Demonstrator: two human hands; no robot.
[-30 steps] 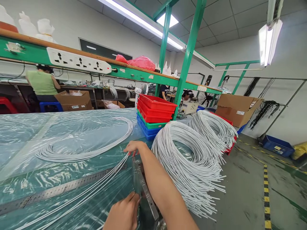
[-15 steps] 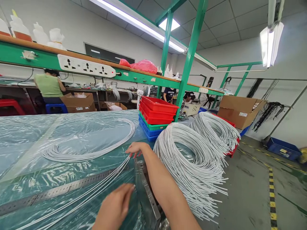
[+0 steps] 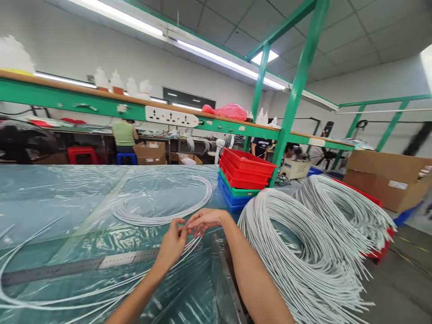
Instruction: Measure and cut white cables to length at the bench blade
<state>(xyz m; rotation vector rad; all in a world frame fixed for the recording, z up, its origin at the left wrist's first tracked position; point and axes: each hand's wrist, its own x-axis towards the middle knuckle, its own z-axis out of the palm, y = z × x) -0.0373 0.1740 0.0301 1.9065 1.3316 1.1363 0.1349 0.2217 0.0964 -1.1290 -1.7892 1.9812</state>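
My left hand (image 3: 173, 243) and my right hand (image 3: 203, 220) meet above the table's right edge, fingertips almost touching. Both pinch the ends of several white cables (image 3: 141, 280) that stretch left and toward me across the plastic-covered table (image 3: 50, 198). A metal ruler strip (image 3: 101, 261) lies flat under those cables. A loose coil of white cables (image 3: 162, 216) rests on the table just beyond my hands. A big coil of white cables (image 3: 290, 252) sits right of my right forearm.
Stacked red, green and blue bins (image 3: 245, 178) stand at the table's far right corner beside a green post (image 3: 290, 108). A second cable coil (image 3: 347, 211) and a cardboard box (image 3: 388, 182) lie further right. A person in a green top (image 3: 123, 133) sits at the back bench.
My left hand rose from the table's near edge up to my right hand and closed on the cable ends. The view has swung left.
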